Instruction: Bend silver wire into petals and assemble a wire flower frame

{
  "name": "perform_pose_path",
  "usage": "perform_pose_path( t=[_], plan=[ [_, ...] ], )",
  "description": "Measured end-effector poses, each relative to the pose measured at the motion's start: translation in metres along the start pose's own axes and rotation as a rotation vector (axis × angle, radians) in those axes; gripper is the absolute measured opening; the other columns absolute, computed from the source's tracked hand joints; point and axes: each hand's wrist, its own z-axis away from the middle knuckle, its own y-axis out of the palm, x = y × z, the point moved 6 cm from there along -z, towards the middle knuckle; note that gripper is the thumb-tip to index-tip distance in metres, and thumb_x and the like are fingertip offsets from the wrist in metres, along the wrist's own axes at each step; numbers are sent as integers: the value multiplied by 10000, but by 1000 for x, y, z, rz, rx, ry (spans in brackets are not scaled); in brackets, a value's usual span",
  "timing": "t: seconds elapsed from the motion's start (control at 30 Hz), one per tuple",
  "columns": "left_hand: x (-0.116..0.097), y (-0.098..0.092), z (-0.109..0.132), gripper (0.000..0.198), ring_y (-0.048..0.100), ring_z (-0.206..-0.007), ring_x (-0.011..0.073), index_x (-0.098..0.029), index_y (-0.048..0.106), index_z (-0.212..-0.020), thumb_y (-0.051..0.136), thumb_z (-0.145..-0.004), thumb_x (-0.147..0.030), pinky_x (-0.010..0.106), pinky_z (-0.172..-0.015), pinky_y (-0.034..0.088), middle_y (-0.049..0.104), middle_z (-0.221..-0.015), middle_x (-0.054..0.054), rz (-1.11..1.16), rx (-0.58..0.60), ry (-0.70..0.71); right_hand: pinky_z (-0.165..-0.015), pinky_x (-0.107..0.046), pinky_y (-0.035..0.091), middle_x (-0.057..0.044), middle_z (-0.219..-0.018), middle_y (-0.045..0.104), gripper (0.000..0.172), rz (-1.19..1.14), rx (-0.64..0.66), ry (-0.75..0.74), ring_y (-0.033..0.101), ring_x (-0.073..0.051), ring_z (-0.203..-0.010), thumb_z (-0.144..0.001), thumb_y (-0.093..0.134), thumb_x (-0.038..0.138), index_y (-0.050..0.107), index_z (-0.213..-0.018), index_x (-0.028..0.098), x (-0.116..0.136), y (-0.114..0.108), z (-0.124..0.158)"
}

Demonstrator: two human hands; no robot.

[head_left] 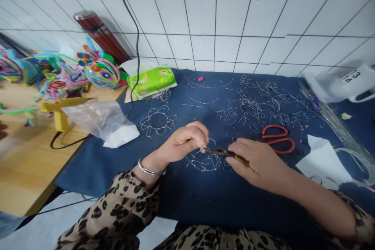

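Observation:
My left hand (187, 140) is pinched on a thin wire frame (206, 164), a rounded shape dotted with small pink beads that hangs below the fingers. Closed around a pair of pliers (218, 151) with yellowish handles is my right hand (254, 160). The plier tips meet the wire at my left fingertips. A finished-looking flower shape of looped wire (158, 121) lies flat on the dark blue cloth to the left. Close beyond my right hand lie scissors with red-orange handles (279, 138).
Loose bent wires (252, 99) are scattered at the back right. A green tissue pack (155, 81), a plastic bag (102, 119) and a yellow glue gun (60, 113) are on the left. A white mug (356, 82) and white paper (324, 160) sit on the right.

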Motion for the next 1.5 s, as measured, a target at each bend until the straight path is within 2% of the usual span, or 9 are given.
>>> perform_pose_path(
  t=[0.4,0.6,1.5],
  plan=[
    [4,2,0,108,559,-785,121,-181,604,-878,500,-899,-158,275,-706,497,542,-873,47,55,21,-50,-664,-274,412,-39,-831,557,206,4,39,42,520,-155,-748,-898,437,322,587,-936,186,-4,-3,1],
    [7,3,1,104,560,-789,130,-179,600,-850,508,-897,-168,289,-710,494,547,-831,45,97,-2,-53,-696,-286,413,-46,-846,557,198,34,34,17,521,-167,-778,-887,457,312,599,-959,193,-5,-5,2],
    [4,6,-1,127,546,-763,134,-175,596,-833,494,-904,-197,274,-702,479,550,-782,44,8,63,-30,-637,-258,370,-26,-784,541,213,51,47,11,516,-143,-709,-900,430,335,587,-911,192,-6,3,1]
  ],
)
